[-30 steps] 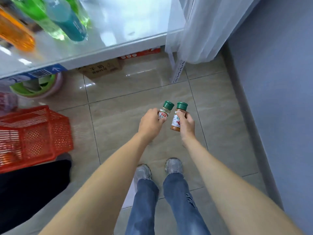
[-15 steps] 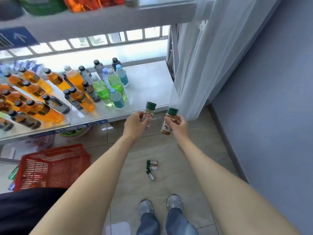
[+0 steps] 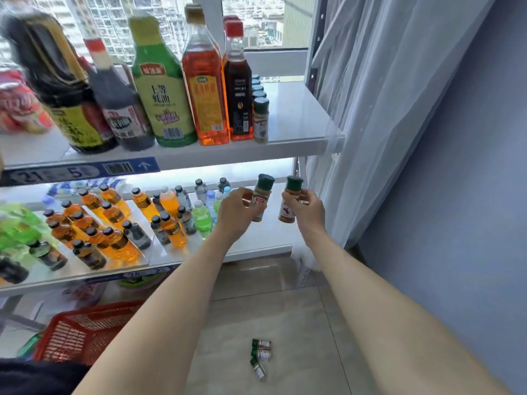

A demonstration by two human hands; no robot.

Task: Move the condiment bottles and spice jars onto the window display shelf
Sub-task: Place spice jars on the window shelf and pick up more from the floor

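My left hand grips a green-capped spice jar of pale brown powder. My right hand grips a second green-capped spice jar of reddish powder. Both jars are upright, held below the front edge of the white window shelf. On that shelf stand tall condiment bottles and a row of green-capped spice jars to their right. Three more spice jars lie on the floor tiles between my arms.
A lower glass shelf carries several drink bottles. A red plastic basket sits on the floor at the left. A white sheer curtain hangs at the right beside a blue-grey wall.
Both hands rose from near the floor, each holding its jar. My view tilted up, so the upper window shelf with the condiment bottles came into sight.
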